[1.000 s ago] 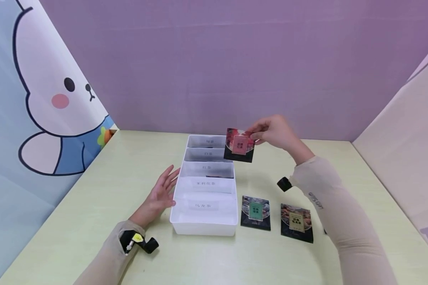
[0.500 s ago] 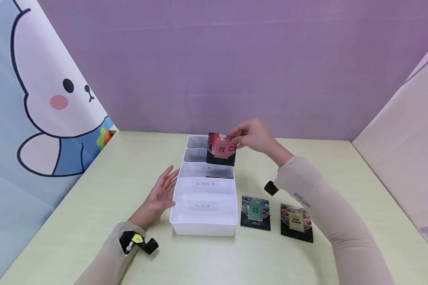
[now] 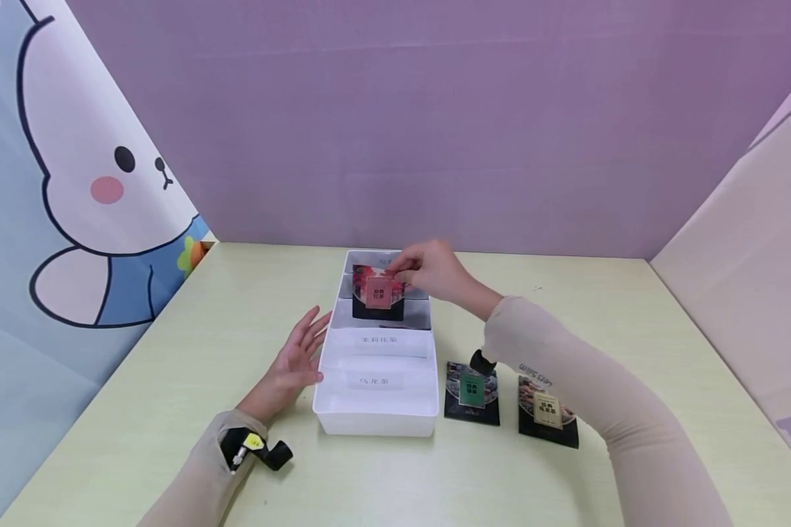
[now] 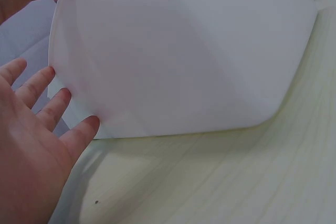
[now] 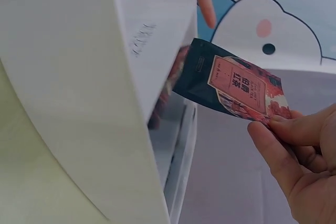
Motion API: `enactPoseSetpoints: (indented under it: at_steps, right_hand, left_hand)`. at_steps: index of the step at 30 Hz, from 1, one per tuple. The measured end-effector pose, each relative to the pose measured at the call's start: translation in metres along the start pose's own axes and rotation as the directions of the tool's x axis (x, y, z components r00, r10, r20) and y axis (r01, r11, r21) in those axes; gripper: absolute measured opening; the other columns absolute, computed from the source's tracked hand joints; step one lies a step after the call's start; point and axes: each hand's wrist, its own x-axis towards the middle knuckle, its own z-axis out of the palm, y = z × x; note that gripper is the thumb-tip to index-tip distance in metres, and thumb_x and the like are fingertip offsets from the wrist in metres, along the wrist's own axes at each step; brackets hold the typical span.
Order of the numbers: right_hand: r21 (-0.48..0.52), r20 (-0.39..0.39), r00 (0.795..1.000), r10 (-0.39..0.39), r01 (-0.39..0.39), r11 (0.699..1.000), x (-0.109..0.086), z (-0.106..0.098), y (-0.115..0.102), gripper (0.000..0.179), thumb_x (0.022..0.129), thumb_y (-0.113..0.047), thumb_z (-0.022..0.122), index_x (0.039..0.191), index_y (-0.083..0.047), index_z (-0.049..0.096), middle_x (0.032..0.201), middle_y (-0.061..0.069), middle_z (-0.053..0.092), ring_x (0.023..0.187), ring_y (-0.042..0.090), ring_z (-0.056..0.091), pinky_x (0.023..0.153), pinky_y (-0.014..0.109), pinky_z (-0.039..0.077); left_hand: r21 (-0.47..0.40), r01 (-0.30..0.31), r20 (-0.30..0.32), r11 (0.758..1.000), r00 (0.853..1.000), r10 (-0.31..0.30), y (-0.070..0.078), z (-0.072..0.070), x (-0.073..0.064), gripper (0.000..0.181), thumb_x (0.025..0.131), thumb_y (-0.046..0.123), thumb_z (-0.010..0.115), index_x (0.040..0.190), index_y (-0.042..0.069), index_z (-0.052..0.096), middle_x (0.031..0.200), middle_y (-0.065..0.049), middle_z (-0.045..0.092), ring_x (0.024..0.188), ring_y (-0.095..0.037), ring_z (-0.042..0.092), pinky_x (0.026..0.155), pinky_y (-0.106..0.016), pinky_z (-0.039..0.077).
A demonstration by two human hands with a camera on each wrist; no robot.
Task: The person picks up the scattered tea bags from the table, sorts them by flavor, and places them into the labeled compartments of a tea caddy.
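A red-and-black tea sachet (image 3: pixel 377 294) is pinched at its upper right corner by my right hand (image 3: pixel 431 269). It hangs over the middle compartments of a white divided box (image 3: pixel 377 423); in the right wrist view the sachet (image 5: pixel 231 80) has its dark lower end at the box opening. Straight, spread fingers of my left hand (image 3: pixel 293 366) touch the box's left side, as the left wrist view shows with that hand (image 4: pixel 37 129) against the white wall. Inside a middle compartment, part of another sachet (image 5: pixel 167 90) shows.
Right of the box lie a green-labelled tea sachet (image 3: pixel 472 402) and a beige-labelled tea sachet (image 3: pixel 548 421), the latter partly under my right sleeve. Paper labels stand in the box's compartments. A purple backdrop (image 3: pixel 395 132) rises behind the table.
My right hand has carried the red sachet left and down, from beside the box's far right edge to over its middle compartments. The left hand has stayed at the box.
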Motion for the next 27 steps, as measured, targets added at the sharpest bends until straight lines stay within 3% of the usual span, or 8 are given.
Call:
enactPoseSetpoints:
  at_steps: [6,16,27]
  right_hand:
    - [-0.044,0.018,0.999,-0.045,0.046,0.998,-0.002,0.013,0.000,0.016,0.089,0.004,0.068,0.098,-0.004,0.078,0.092,0.006,0.075,0.072,0.014,0.069,0.062,0.027,0.057]
    - [-0.042,0.064,0.992,-0.105,0.108,0.993,-0.005,0.023,0.001,0.013,0.088,0.005,0.070,0.093,-0.004,0.078,0.091,0.005,0.075,0.073,0.013,0.069,0.063,0.026,0.056]
    - [-0.103,0.153,0.971,-0.185,0.202,0.974,-0.017,0.035,0.004,0.014,0.090,0.004,0.067,0.094,-0.004,0.079,0.090,0.004,0.074,0.073,0.015,0.066,0.061,0.021,0.051]
  left_hand:
    - [-0.007,-0.009,0.008,1.000,1.000,0.009,0.000,0.000,0.000,0.104,0.081,-0.007,0.065,0.159,0.007,-0.003,0.163,-0.023,-0.004,0.143,-0.016,0.025,0.111,-0.028,0.034]
    - [-0.014,-0.013,0.013,1.000,1.000,0.013,-0.001,-0.002,-0.001,0.105,0.082,-0.006,0.066,0.159,0.009,-0.003,0.162,-0.026,-0.009,0.143,-0.016,0.024,0.111,-0.028,0.034]
    - [-0.033,-0.027,0.024,0.999,0.999,0.028,-0.003,-0.004,-0.001,0.105,0.082,-0.006,0.068,0.160,0.010,0.000,0.165,-0.017,0.004,0.141,-0.012,0.029,0.110,-0.028,0.035]
